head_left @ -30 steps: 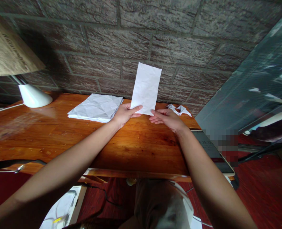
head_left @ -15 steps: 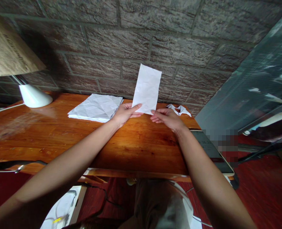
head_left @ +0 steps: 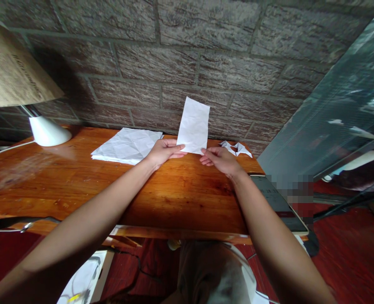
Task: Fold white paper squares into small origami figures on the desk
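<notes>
A white rectangular sheet of paper (head_left: 193,124) stands upright above the wooden table, lightly creased, its top edge slanting down to the right. My left hand (head_left: 168,150) pinches its lower left corner, thumb in front and fingers behind. At the lower right corner, my right hand (head_left: 219,158) grips the sheet between thumb and fingers. Left of my left hand lies a stack of creased white paper (head_left: 126,145). Just beyond my right hand sit small folded white paper pieces (head_left: 237,148) with pointed corners.
The wooden table (head_left: 180,202) meets a grey brick wall (head_left: 161,63) at the back. A lamp with a white base (head_left: 49,131) stands at the left. A tablet (head_left: 277,204) lies at the right edge, by my right forearm. Below is a white drawer or box (head_left: 103,274).
The sheet now sits a little lower in view and leans back slightly more, still held at both lower corners. The whole view has shifted slightly.
</notes>
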Action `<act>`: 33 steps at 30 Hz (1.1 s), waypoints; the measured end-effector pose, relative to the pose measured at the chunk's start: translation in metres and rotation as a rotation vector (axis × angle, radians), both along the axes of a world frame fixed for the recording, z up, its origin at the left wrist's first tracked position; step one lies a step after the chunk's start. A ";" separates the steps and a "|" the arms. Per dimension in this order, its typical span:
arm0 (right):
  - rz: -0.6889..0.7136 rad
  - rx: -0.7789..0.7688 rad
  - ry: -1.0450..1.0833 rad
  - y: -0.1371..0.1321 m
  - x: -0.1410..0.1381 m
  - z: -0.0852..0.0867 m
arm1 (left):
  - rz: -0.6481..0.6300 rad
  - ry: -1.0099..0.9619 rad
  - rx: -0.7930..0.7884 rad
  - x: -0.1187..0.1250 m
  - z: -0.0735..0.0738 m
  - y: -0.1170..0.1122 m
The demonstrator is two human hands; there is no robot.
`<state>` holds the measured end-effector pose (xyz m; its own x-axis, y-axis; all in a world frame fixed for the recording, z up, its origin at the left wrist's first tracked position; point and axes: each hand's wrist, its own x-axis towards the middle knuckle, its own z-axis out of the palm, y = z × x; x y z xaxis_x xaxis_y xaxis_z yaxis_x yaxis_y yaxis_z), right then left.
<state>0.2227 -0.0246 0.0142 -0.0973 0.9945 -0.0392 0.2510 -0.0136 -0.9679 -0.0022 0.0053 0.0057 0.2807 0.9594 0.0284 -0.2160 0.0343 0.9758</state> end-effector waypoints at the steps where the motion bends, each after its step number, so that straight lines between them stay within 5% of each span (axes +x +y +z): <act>1: 0.005 0.002 -0.007 0.001 0.000 -0.001 | 0.013 0.011 -0.003 0.000 0.000 0.000; 13: -0.024 0.032 -0.085 0.007 -0.002 -0.012 | -0.021 0.016 -0.019 0.001 -0.002 0.000; 33: -0.106 -0.056 0.150 -0.002 -0.004 0.001 | 0.034 -0.022 -0.081 0.002 -0.002 0.000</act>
<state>0.2187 -0.0268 0.0147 -0.0016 0.9961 -0.0881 0.0978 -0.0876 -0.9913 -0.0006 0.0057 0.0039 0.2483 0.9677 -0.0439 -0.2398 0.1053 0.9651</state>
